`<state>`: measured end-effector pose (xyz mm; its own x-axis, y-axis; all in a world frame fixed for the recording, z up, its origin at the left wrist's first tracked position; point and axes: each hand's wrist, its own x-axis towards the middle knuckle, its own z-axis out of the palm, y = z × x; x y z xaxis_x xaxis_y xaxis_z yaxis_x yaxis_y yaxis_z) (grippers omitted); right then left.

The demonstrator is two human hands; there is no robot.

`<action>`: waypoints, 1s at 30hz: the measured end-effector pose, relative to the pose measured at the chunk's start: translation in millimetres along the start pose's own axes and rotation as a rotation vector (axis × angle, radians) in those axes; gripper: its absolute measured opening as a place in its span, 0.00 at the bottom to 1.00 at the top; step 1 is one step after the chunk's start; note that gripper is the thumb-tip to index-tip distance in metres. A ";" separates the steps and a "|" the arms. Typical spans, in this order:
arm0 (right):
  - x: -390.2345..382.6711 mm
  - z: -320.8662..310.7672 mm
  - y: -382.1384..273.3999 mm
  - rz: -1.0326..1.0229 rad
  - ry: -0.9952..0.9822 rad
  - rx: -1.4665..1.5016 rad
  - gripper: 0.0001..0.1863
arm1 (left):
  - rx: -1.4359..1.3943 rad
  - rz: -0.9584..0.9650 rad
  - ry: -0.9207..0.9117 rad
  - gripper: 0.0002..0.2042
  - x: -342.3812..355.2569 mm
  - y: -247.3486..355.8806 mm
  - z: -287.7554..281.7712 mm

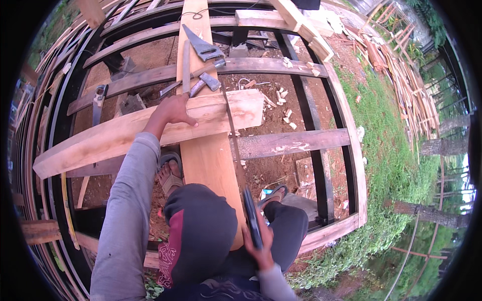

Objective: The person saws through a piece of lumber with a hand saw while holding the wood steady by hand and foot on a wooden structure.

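My left hand grips a pale board lying crosswise over a wide, lighter plank that runs lengthwise beneath me. Low at the centre, my right hand holds the black handle of a saw, whose long narrow blade runs up the plank's right edge and across the board near its right end. Beyond the board lie a loose handsaw, a hammer or hatchet and a long wooden stick. Another handsaw rests farther left on a slat.
A dark frame with wooden slats spans over dirt scattered with wood offcuts. My sandalled feet are among the slats. Stacked timber lies beyond grass at the right, near tree trunks. More long boards line the left side.
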<state>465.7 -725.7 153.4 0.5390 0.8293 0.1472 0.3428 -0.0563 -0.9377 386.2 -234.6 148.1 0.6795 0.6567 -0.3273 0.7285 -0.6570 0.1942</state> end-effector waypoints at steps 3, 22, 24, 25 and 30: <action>132.0 44.0 36.5 -0.120 0.123 0.027 0.34 | 0.019 0.023 0.046 0.58 4.7 12.6 1.0; 207.4 67.4 50.8 -0.146 0.115 0.141 0.34 | -0.052 0.019 -0.024 0.60 19.3 -2.9 1.2; 177.8 68.7 45.7 -0.139 0.071 0.091 0.33 | -0.108 0.063 -0.043 0.60 22.3 -33.4 -0.4; 128.3 55.8 60.2 -0.159 0.078 0.051 0.33 | -0.147 0.063 -0.068 0.60 27.7 -40.6 -0.4; -12.9 -20.7 22.7 0.037 0.006 0.012 0.33 | -0.144 0.030 -0.151 0.60 42.4 -36.0 -14.7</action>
<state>482.5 -749.1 136.8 0.5556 0.8236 0.1140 0.3131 -0.0803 -0.9463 390.1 -177.7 140.8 0.6884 0.5675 -0.4518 0.7202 -0.6088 0.3327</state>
